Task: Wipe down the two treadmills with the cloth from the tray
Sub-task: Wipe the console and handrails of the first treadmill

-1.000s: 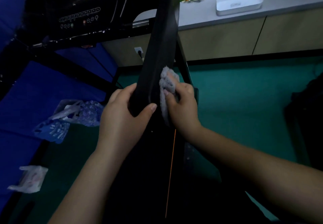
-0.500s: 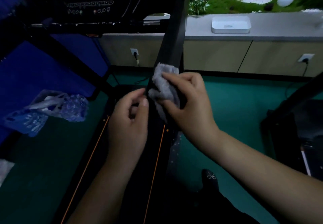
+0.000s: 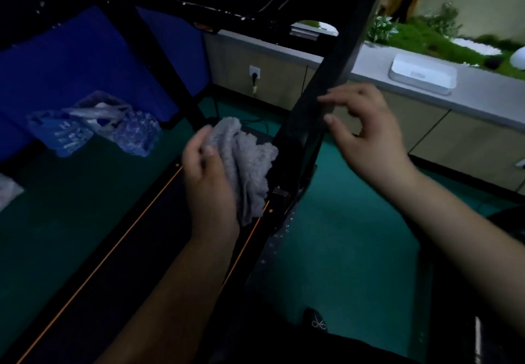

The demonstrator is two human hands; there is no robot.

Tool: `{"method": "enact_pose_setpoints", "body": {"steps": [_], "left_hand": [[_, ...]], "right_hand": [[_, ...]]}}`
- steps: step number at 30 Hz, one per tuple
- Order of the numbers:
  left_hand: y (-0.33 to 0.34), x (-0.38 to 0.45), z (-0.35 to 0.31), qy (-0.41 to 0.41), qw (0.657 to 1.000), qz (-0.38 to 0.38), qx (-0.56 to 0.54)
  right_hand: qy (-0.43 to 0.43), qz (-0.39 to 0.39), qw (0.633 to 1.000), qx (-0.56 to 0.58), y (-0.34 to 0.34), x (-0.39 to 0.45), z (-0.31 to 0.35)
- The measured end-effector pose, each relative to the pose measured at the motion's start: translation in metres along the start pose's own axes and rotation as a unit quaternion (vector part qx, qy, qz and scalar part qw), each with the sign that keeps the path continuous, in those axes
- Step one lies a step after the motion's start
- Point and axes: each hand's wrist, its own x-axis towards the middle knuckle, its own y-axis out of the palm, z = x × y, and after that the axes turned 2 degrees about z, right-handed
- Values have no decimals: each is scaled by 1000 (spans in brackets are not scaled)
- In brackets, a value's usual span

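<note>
Grey cloth (image 3: 247, 162) — black treadmill (image 3: 159, 250), orange-lined — teal floor (image 3: 341, 250).

Green floor (image 3: 341, 250) carries black treadmill (image 3: 127, 264), deck edged with orange lines. Crumpled clear and blue plastic bags (image 3: 93, 128) lie on floor left of deck, near blue panel. Grey counter (image 3: 483, 99) along far wall holds white tray (image 3: 423, 74); plants behind it.

A crumpled grey cloth (image 3: 245, 165) hangs at frame centre, above the black treadmill (image 3: 136, 253) deck with orange stripes; its dark upright post rises toward upper right.
</note>
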Motion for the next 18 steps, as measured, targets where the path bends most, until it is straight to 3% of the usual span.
{"method": "enact_pose_setpoints", "body": {"steps": [2,5,11,15,18], "left_hand": [[20,-7,15,9,999,14,30],[42,-28,41,96,987,-17,129],[57,-29,50,178,966,-80,171],[76,-19,23,264,915,-97,289],[73,-25,43,247,901,-144,326]], "right_hand": [[-32,50,997,-44,1,18,-12],[-96,112,987,-61,8,33,-21],[-159,125,979,-18,11,44,-32],[-183,122,976,8,14,46,-37],[-184,122,975,13,17,47,-41]]}}
